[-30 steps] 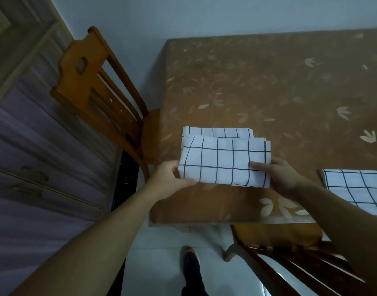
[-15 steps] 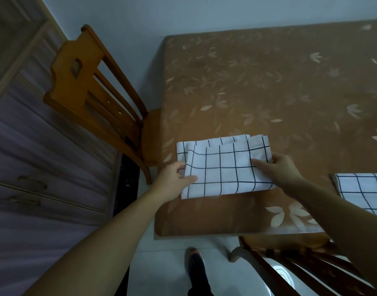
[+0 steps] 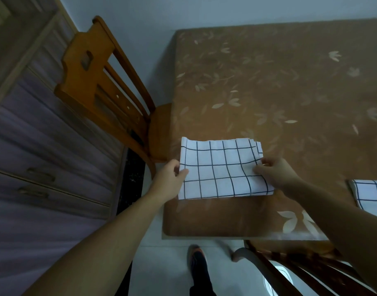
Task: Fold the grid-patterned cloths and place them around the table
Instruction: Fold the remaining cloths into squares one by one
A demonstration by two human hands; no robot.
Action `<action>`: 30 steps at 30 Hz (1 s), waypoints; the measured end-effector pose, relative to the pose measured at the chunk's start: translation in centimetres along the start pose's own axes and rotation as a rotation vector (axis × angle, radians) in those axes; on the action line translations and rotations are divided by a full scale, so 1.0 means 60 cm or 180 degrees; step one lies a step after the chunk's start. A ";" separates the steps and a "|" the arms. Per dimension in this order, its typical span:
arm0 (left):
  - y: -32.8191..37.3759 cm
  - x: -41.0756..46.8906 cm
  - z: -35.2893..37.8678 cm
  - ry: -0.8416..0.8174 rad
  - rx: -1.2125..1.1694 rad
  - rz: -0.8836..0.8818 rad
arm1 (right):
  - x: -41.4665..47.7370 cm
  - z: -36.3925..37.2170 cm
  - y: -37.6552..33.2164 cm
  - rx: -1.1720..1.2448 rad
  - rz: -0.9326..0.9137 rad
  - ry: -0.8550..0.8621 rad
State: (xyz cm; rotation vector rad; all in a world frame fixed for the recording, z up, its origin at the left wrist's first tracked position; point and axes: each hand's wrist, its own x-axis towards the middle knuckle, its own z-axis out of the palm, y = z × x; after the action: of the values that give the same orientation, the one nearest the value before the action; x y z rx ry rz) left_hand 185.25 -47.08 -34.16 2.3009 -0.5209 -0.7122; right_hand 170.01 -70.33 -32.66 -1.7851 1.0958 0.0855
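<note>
A folded white cloth with a black grid (image 3: 221, 170) lies near the front left corner of the brown leaf-patterned table (image 3: 268, 86). My left hand (image 3: 169, 178) pinches its left edge, thumb on top. My right hand (image 3: 276, 173) pinches its right edge, where the layers bunch a little. A second folded grid cloth (image 3: 370, 196) lies on the table at the right border of the view, partly cut off and partly behind my right forearm.
A wooden chair (image 3: 102, 88) stands at the table's left side. Another chair's back (image 3: 290, 272) is tucked under the near edge. A purple-grey drawer cabinet (image 3: 33, 167) fills the left. My shoe (image 3: 197, 261) is on the pale floor below.
The top layer has been brought over so the cloth now forms one neater rectangle, shifted slightly toward the near edge. Both hands stay on its side edges.
</note>
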 end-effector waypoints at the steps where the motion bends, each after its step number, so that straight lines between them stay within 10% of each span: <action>1: 0.001 0.002 0.000 0.0031 0.0031 -0.0014 | 0.000 0.002 0.000 -0.0100 0.0031 0.0018; 20: 0.002 0.010 0.015 0.0647 0.0499 0.0392 | -0.007 0.008 0.002 -0.0586 0.0138 0.0254; 30: 0.035 -0.006 0.050 0.0476 0.2069 0.1393 | -0.026 0.010 0.000 -0.2544 -0.0182 0.0752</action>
State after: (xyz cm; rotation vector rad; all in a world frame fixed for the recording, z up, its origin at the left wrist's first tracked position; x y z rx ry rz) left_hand 182.77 -49.80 -34.45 2.6430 -1.2811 -0.1571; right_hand 169.32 -68.86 -32.18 -2.5872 1.2779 0.3205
